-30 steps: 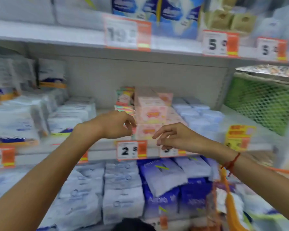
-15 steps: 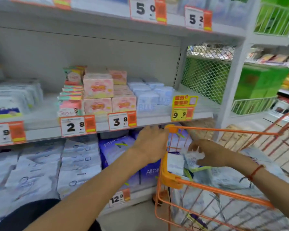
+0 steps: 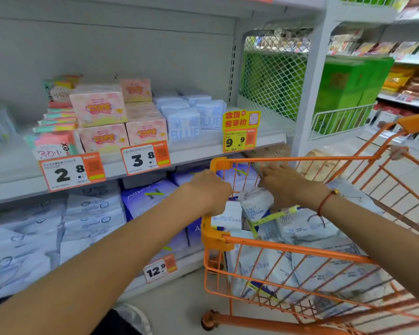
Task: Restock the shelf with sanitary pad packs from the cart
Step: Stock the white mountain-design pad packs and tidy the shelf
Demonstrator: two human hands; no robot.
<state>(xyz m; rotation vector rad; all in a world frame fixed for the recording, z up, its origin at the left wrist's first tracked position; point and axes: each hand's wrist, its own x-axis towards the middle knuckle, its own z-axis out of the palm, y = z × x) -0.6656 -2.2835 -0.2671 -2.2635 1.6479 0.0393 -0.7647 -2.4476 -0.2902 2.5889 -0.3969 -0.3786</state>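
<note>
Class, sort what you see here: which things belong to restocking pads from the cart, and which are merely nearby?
Job:
orange cart
white pad packs in it
left hand and right hand reaching among them
shelf

Nearby:
pink boxes
green cartons
yellow price sign

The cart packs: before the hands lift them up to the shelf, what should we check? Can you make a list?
1. Left hand has a pack: ok, it grips a small white pack at the cart corner.
2. Right hand has a pack: ok, its fingers curl over a rolled white pack.
3. Both packs free of the pile: cannot tell, other packs crowd them.
4. Room on the shelf: ok, a bare patch shows behind the yellow tag.
5. Packs match that spot: cannot tell, the labels are too blurred.
6. Cart close to the shelf: ok, it stands right beside it.
</note>
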